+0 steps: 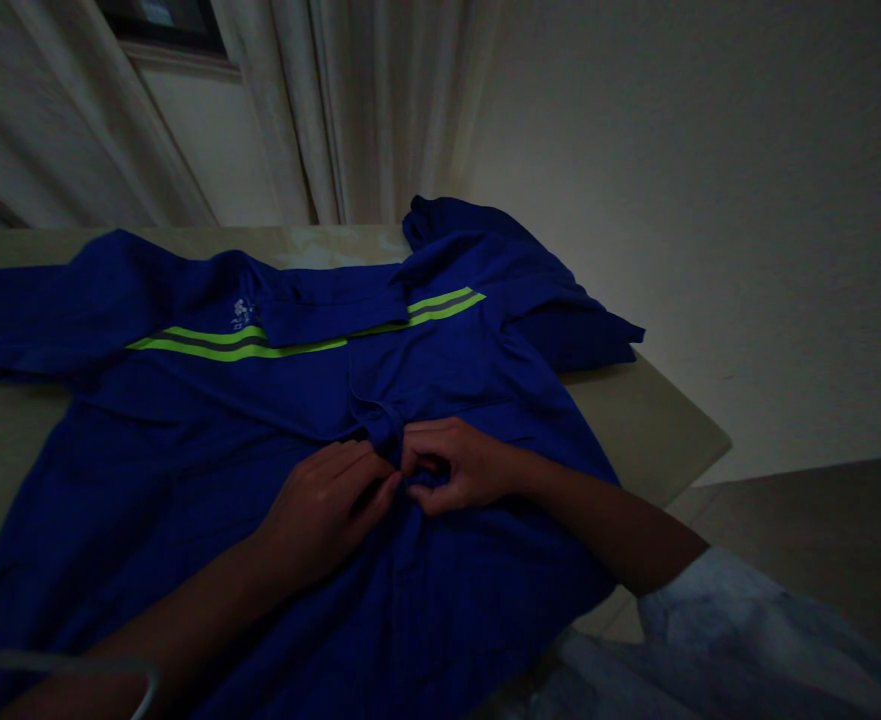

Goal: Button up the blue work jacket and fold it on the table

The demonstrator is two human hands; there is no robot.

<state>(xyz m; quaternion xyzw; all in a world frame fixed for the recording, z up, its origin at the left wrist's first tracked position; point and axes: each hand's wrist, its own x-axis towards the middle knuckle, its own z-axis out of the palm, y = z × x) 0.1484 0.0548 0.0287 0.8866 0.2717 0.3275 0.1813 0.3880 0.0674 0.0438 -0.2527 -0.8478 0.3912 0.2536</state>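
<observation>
Grip closed on both sides: my left hand (326, 512) and right hand (449, 464) pinch the limp blue work jacket (185, 480) at its soft front placket (410, 540).

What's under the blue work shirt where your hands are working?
The blue work shirt lies on a beige table, visible beyond its edges. Under the left hand and right hand, the fabric covers everything, so whatever lies beneath cannot be seen.
</observation>
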